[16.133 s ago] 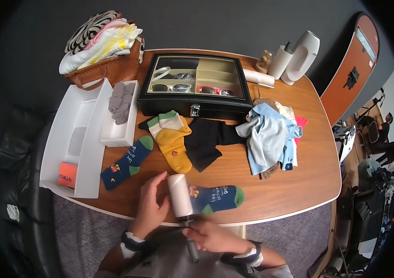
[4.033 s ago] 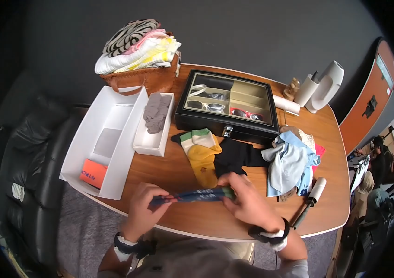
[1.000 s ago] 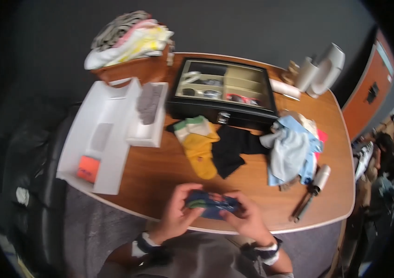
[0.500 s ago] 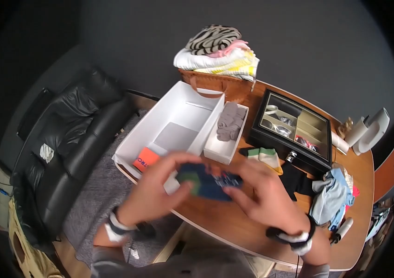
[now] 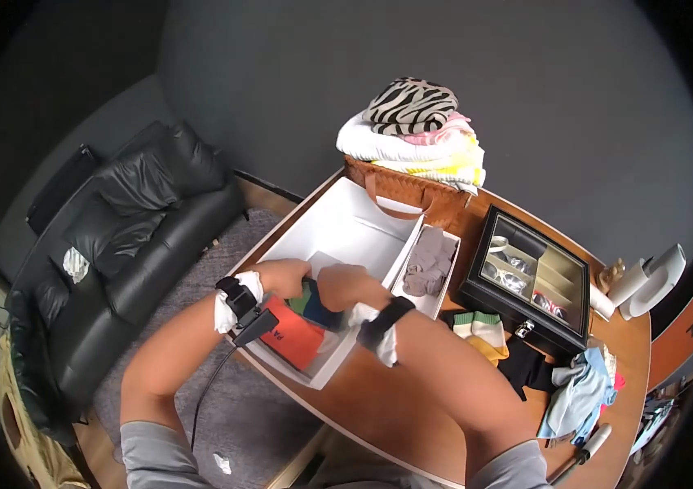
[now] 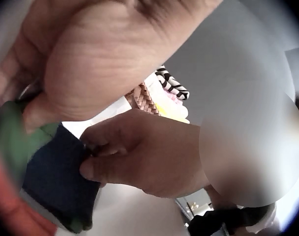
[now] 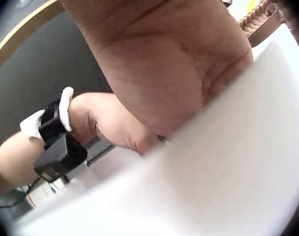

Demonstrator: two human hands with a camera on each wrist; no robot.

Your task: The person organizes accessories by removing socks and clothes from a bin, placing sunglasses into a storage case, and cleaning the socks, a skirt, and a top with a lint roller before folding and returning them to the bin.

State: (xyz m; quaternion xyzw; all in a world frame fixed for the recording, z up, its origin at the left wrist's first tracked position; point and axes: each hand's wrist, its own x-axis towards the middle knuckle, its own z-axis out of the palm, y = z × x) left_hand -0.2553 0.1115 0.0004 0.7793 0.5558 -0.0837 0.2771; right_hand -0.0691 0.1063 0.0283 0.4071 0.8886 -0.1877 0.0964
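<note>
Both hands reach down into a long white box (image 5: 334, 213) at the table's left side. Between them is a folded dark blue sock (image 5: 314, 308) with a green part, low in the box beside an orange-red packet (image 5: 291, 332). My left hand (image 5: 280, 279) holds the sock's green end, thumb over it in the left wrist view. From the other side my right hand (image 5: 342, 285) pinches the sock's blue edge between thumb and fingers, plainly seen in the left wrist view. In the right wrist view the white box wall hides the sock and the fingertips.
A narrow white box (image 5: 444, 244) with rolled grey socks adjoins the long box. Behind stands a brown basket (image 5: 412, 194) of folded cloths. Rightward are a glasses case (image 5: 518, 326), yellow-green socks (image 5: 481, 330), black clothing (image 5: 526, 367), a light blue garment (image 5: 575, 395) and a lint roller (image 5: 595, 444).
Earlier the right hand held the lint roller, which now lies at the right. Both hands folded the blue sock over the table, then carried it left and down into the long white box.
</note>
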